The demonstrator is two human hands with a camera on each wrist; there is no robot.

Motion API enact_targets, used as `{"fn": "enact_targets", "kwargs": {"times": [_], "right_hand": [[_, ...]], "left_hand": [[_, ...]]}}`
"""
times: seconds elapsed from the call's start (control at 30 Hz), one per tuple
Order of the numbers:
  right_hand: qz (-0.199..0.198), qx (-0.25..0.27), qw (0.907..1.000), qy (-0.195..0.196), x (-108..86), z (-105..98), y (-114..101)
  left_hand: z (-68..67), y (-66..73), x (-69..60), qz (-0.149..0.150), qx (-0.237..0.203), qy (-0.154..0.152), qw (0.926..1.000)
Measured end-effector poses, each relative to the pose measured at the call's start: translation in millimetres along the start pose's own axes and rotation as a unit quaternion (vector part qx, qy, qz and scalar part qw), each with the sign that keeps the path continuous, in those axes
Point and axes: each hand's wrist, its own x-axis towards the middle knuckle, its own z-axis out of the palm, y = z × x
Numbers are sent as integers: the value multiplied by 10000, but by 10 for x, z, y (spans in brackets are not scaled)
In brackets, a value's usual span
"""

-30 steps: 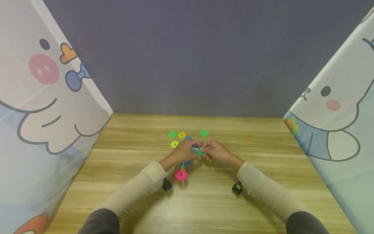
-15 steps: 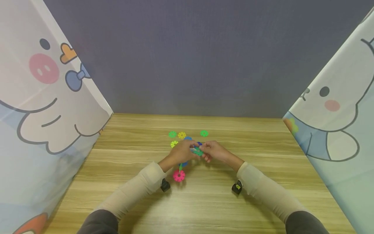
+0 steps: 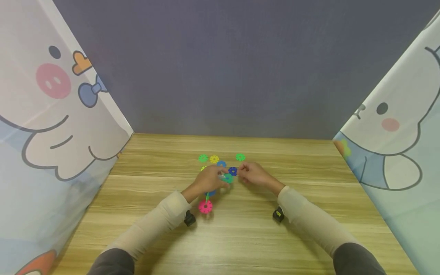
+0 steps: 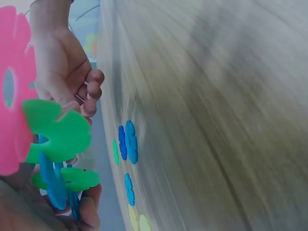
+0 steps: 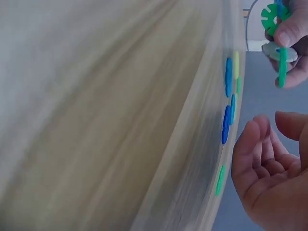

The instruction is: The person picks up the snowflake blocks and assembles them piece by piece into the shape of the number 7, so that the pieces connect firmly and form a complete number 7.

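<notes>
My left hand (image 3: 207, 179) grips a joined string of slotted plastic snowflake discs. A pink disc (image 4: 19, 120) ends the string on the near side, and a green disc (image 4: 62, 139) slots into it. Blue discs (image 4: 53, 185) follow, partly hidden by the fingers. At the other end, a whitish disc (image 5: 270, 50) and a green disc (image 5: 282, 70) stick out past the left thumb. Off to the right, my right hand (image 3: 256, 173) has loosely bent fingers, thumb apart from them, and holds nothing. Nearest to it on the table lies a dark blue disc (image 3: 230, 171).
Loose discs lie flat on the wooden table (image 3: 292, 160) beyond the hands: a green disc (image 3: 200, 157), a yellow disc (image 3: 211, 159), a light blue disc (image 3: 221, 162) and another green disc (image 3: 238, 157). A grey panel (image 3: 233, 76) stands behind, with printed cloths at both sides.
My right hand has let go of the green end of the string and drawn apart from it. My left hand has shifted left with the string, uncovering the dark blue disc.
</notes>
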Motion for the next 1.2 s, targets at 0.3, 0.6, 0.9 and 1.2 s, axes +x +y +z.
{"fn": "enact_targets", "kwargs": {"times": [0.3, 0.6, 0.9, 1.2], "right_hand": [[-361, -1232, 9916, 152, 133, -27, 38], [-718, -1968, 9777, 151, 240, 34, 76], [-870, -2393, 9669, 188, 285, 89, 67], [-711, -2453, 9665, 257, 294, 94, 64]], "left_hand": [[-32, -2, -13, 63, 31, -75, 9999], [-27, -40, -8, 116, 37, -28, 9999], [-22, -57, -3, 129, 16, 20, 9999], [-10, -59, 7, 17, 33, -15, 10000]]}}
